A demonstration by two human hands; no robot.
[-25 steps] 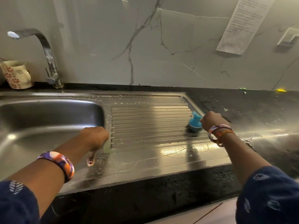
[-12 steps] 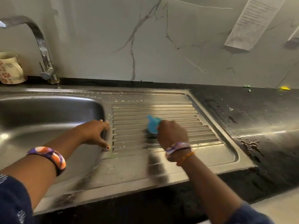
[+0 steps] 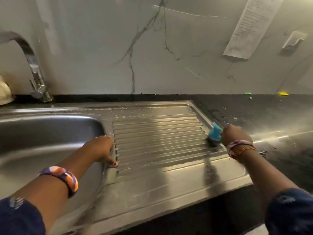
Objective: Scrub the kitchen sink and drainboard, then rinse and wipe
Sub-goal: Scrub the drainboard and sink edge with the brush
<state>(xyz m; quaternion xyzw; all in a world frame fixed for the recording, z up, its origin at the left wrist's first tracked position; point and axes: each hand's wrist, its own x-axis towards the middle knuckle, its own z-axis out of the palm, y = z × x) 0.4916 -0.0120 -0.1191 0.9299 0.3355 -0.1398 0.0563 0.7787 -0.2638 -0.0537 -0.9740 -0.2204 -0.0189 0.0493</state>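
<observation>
The steel sink bowl [image 3: 42, 133] lies at the left, and its ribbed drainboard [image 3: 159, 133] stretches to the right, flecked with soap foam. My right hand [image 3: 235, 134] grips a blue-handled scrub brush [image 3: 214, 134] whose dark bristles press on the drainboard's right end. My left hand [image 3: 101, 148] rests on the ridge between bowl and drainboard, thumb on the drainboard side and fingers over the bowl's edge.
A chrome tap [image 3: 32, 68] rises behind the bowl, with a pale cup [image 3: 4, 92] at the far left. Wet black countertop [image 3: 271, 116] runs to the right, carrying small yellow and green bits by the marble wall. A paper sheet [image 3: 250, 26] hangs on that wall.
My right hand has swept the brush from the drainboard's middle back to its right end. My left hand has stayed on the ridge by the bowl.
</observation>
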